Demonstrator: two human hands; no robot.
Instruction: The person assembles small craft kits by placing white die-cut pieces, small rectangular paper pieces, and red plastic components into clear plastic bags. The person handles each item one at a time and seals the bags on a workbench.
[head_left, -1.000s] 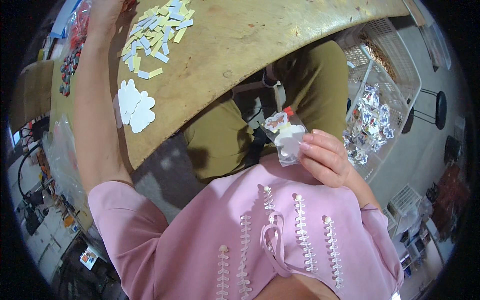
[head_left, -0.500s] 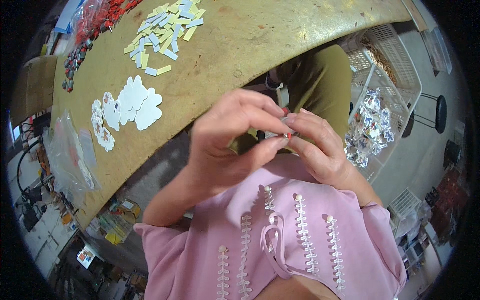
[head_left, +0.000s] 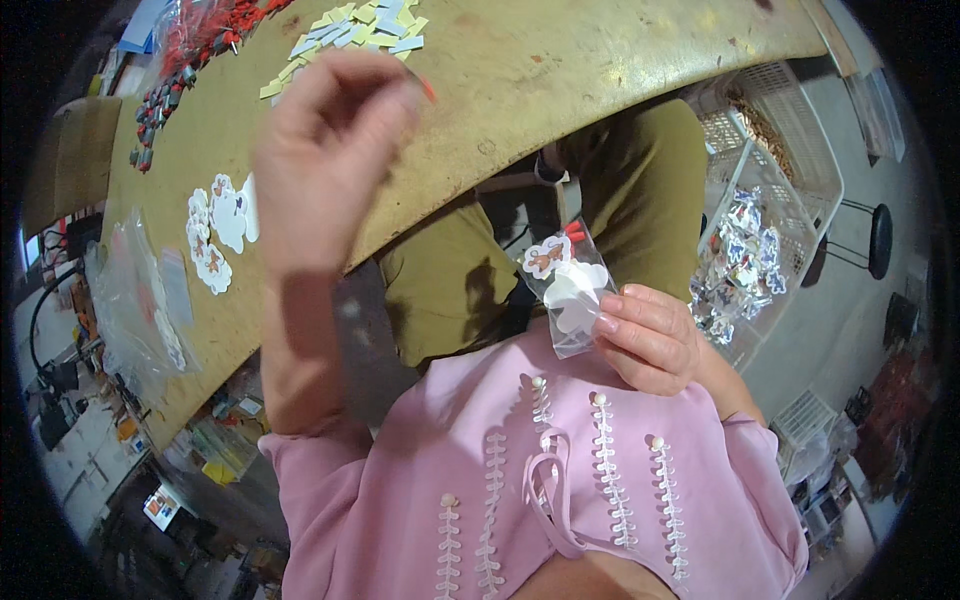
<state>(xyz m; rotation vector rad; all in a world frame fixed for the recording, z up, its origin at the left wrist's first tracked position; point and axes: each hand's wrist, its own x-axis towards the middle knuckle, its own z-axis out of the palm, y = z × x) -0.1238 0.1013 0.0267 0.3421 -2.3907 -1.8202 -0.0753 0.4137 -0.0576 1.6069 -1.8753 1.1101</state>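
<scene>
Right hand: curled in front of the pink blouse, fingers folded and thumb side pressed against the lower edge of a small clear plastic bag, which it grips.
Clear plastic bag: held upright above the lap, just beside the table edge; inside it sit a white flower-shaped cutout and a printed card piece with brown and red marks.
Left hand: raised over the wooden table, motion-blurred, fingers bent and drawn together; a small red-tipped thing shows at the fingertips. Whether it is pinched or only lies behind them cannot be told.
Wooden table: a worn, yellowish top curving across the upper part of the view.
White cutouts on table: a cluster of flower-shaped pieces lying flat, left of the raised hand's forearm.
Paper strips: a loose heap of pale yellow and white slips at the far side of the table.
Red pieces: a scatter at the upper left of the table.
Clear bags on table: a slack pile near the left edge.
White wire basket: to the person's right, beside the olive trousers, holding many filled small packets.
Black stool: on the floor beyond the basket.
</scene>
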